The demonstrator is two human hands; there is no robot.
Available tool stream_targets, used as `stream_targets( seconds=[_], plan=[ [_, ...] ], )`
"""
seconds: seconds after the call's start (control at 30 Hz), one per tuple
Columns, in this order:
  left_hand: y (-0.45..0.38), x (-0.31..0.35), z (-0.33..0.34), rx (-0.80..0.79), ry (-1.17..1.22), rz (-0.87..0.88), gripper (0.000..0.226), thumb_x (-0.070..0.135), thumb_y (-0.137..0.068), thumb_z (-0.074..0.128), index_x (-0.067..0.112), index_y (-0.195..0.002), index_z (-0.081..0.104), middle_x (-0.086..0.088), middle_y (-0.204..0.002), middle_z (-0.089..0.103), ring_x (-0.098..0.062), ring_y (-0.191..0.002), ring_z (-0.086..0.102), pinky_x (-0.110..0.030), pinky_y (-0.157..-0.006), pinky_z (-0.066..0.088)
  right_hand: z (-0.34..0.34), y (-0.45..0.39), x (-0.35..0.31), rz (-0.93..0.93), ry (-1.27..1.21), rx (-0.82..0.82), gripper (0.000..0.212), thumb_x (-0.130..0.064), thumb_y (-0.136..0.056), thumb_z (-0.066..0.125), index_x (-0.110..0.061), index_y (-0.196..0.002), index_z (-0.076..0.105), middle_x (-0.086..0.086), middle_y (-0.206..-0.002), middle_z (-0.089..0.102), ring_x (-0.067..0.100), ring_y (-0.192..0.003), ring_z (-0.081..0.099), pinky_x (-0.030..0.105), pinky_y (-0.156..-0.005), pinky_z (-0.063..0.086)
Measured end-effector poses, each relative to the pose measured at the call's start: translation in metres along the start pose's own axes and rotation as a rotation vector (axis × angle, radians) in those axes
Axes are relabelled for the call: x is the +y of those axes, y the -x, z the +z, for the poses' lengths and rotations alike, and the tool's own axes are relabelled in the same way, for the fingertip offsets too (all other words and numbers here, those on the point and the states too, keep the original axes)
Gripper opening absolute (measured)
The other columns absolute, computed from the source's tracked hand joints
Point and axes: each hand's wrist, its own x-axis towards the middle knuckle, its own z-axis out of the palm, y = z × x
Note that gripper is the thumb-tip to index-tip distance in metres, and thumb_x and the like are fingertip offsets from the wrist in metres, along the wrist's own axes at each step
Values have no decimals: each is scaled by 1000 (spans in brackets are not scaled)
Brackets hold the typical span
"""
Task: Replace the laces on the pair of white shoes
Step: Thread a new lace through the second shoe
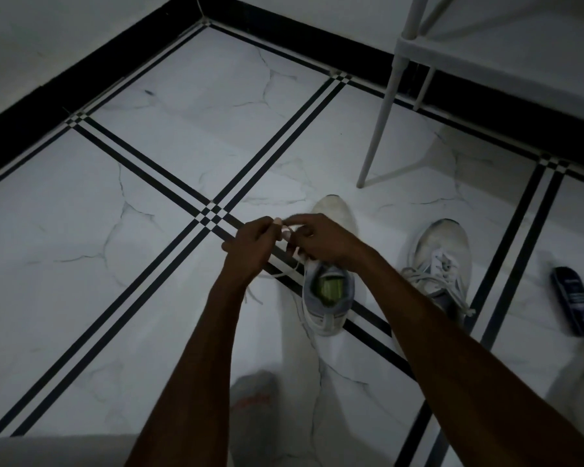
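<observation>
Two white shoes stand on the tiled floor, toes pointing away from me. The nearer shoe (329, 294) is in the middle, and both my hands work over its lace area. My left hand (253, 246) pinches a white lace (285, 269) that trails off to the left of the shoe. My right hand (321, 239) has its fingers curled round the lace above the shoe's tongue. The eyelets are hidden under my hands. The second shoe (442, 261) sits to the right with its white laces threaded and loose ends hanging.
A white chair or stand leg (378, 123) rises just beyond the shoes at the upper right. A dark blue flat object (575, 299) lies on the floor at the far right. A grey sock-like object (253, 396) lies near me. Black skirting lines the walls.
</observation>
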Motion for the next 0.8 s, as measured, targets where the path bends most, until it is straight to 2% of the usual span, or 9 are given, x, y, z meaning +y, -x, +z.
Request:
stream_targets(
  seconds=[0.1, 0.2, 0.3, 0.4, 0.5, 0.57, 0.67, 0.73, 0.8],
  plan=[
    [0, 0, -1, -5, 10, 0, 40, 38, -106, 45, 15, -77, 60, 0, -71, 59, -13, -71, 57, -21, -65, 42, -3, -7, 9, 62, 54, 181, 15, -7, -94, 58, -5, -98, 72, 11, -85, 74, 18, -70, 66, 26, -63, 53],
    [2, -12, -9, 28, 50, -30, 43, 42, -106, 45, 10, -81, 60, -1, -81, 63, -15, -82, 62, -19, -70, 44, -20, -9, 23, 72, -10, 589, 32, 4, -89, 55, -7, -116, 69, 10, -102, 73, 17, -85, 68, 22, -79, 57],
    [1, -12, -9, 46, -8, -41, 43, 46, -105, 44, 13, -84, 62, -3, -82, 66, -12, -79, 62, -28, -76, 40, -18, -7, 15, 6, -77, 318, 55, -3, -94, 61, -22, -143, 49, 3, -97, 71, 8, -71, 64, 18, -65, 55],
    [-5, 0, 0, 17, -37, 15, 43, 43, -106, 44, 10, -88, 65, -10, -83, 68, -18, -78, 62, -27, -69, 44, 0, -7, 5, -74, 171, 68, 22, -18, -97, 61, -18, -118, 70, 1, -85, 76, 7, -59, 66, 21, -58, 55],
    [-6, 0, 0, 31, -97, 11, 43, 44, -106, 44, 12, -89, 67, -2, -78, 66, -10, -72, 60, -19, -60, 43, -1, -9, 12, -30, 180, 175, 19, -11, -98, 56, -10, -99, 75, 5, -78, 75, 5, -55, 64, 17, -54, 51],
    [-5, -10, -6, 79, -101, 29, 41, 46, -105, 47, 16, -87, 67, 1, -75, 65, -2, -66, 58, -23, -66, 41, -9, -9, 21, 15, 146, 304, 20, -8, -98, 55, -7, -100, 75, 11, -80, 74, 0, -54, 60, 9, -54, 46],
    [-5, -15, -11, 144, -35, 69, 35, 41, -103, 54, 14, -89, 71, 2, -78, 68, 5, -63, 56, -13, -60, 42, -11, -9, 26, 26, 112, 347, 22, -9, -95, 61, -10, -116, 70, 15, -91, 75, -1, -63, 60, 1, -56, 43],
    [-8, -17, -9, 149, -85, 119, 31, 45, -100, 58, 23, -85, 72, 7, -75, 69, 1, -66, 61, -26, -66, 46, -3, -9, 22, -24, 119, 299, 42, -15, -93, 68, -20, -133, 60, 7, -89, 73, -2, -66, 61, 1, -57, 42],
    [-11, -16, -6, 127, -140, 132, 30, 48, -97, 61, 26, -82, 72, 5, -72, 69, -5, -69, 65, -33, -70, 50, 5, -11, 16, -87, 169, 246, 34, -17, -94, 66, -22, -127, 64, -1, -79, 70, -6, -59, 60, 4, -53, 42]
  ],
)
